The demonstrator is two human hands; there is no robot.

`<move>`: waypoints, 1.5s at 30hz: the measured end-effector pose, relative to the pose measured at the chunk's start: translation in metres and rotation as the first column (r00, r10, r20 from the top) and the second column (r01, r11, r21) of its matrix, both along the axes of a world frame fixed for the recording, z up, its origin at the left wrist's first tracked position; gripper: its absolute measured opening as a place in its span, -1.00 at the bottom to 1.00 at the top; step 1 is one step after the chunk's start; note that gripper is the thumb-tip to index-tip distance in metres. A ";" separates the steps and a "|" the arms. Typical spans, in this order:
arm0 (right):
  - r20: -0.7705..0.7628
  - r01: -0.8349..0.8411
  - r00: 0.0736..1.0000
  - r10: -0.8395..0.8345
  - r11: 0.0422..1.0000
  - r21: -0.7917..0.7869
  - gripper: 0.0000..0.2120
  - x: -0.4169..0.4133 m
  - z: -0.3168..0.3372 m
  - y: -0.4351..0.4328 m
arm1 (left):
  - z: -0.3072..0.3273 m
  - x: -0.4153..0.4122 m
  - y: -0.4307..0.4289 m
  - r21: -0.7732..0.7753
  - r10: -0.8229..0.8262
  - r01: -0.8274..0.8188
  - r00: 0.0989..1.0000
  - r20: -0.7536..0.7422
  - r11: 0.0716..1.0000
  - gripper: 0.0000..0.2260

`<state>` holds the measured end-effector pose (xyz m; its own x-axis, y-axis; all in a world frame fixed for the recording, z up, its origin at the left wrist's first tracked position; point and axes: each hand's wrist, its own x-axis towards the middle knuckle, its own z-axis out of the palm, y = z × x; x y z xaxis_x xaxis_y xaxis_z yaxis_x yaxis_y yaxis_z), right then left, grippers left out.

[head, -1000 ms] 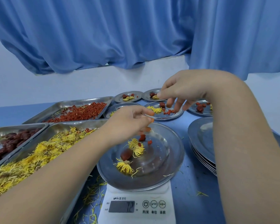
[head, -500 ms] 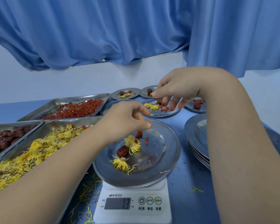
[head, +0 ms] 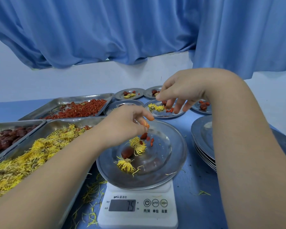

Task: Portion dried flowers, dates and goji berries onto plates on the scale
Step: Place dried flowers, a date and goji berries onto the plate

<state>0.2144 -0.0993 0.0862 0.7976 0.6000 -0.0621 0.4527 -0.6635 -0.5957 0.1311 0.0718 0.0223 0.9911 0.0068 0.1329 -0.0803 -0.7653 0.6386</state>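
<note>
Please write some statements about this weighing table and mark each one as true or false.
1. The round steel plate on the white digital scale holds one dark red date. True.
2. The scale's grey display is blank. False: it shows the digits 75.
3. The stack of steel plates stands left of the scale. False: it stands on the right.
4. The left hand hovers over the plate on the scale. True.

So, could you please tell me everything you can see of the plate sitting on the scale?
The plate is round, shallow, shiny metal, seemingly stainless steel, lying level on the white scale. It holds one date, two yellow dried flowers, a few goji berries and stray petals. The left hand hovers over its far left rim; whether it touches is unclear.
</note>
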 end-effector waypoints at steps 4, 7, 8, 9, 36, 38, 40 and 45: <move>-0.010 -0.004 1.000 0.004 1.000 -0.017 -0.71 0.000 -0.001 0.002 | 0.001 -0.005 0.003 -0.046 -0.038 0.037 0.999 -0.026 0.998 -0.77; -0.015 0.002 1.000 -0.002 1.000 -0.018 -0.72 0.002 -0.003 0.003 | 0.004 -0.014 0.009 -0.167 -0.062 0.055 0.997 -0.037 0.984 -0.84; -0.018 0.003 1.000 -0.003 1.000 -0.021 -0.72 0.004 -0.004 0.004 | 0.004 -0.018 0.013 -0.227 -0.064 0.053 0.997 -0.041 0.973 -0.86; -0.023 0.006 1.000 -0.007 1.000 -0.028 -0.72 0.006 -0.006 0.005 | 0.005 -0.023 0.017 -0.299 -0.062 0.044 0.997 -0.051 0.953 -0.83; -0.179 0.111 0.965 -0.192 0.917 -0.384 -0.70 0.039 -0.054 0.026 | 0.002 -0.043 0.083 -0.491 -0.106 -0.179 0.860 -0.498 0.853 -0.50; -0.177 0.113 0.964 -0.200 0.907 -0.406 -0.73 0.039 -0.055 0.027 | 0.002 -0.043 0.083 -0.528 -0.141 -0.166 0.858 -0.493 0.833 -0.51; -0.165 0.119 0.965 -0.206 0.898 -0.424 -0.77 0.038 -0.055 0.028 | 0.004 -0.042 0.083 -0.562 -0.152 -0.167 0.866 -0.476 0.810 -0.51; -0.125 0.206 0.963 -0.237 0.953 -0.221 -0.89 0.041 -0.055 0.029 | 0.008 -0.046 0.087 -0.605 -0.100 -0.183 0.910 -0.403 0.775 -0.50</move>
<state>0.2551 -0.0700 0.0310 0.8812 0.3709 -0.2931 0.1969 -0.8516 -0.4859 0.0854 0.1593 0.0306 0.9499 -0.0107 -0.3123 0.3050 -0.1867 0.9339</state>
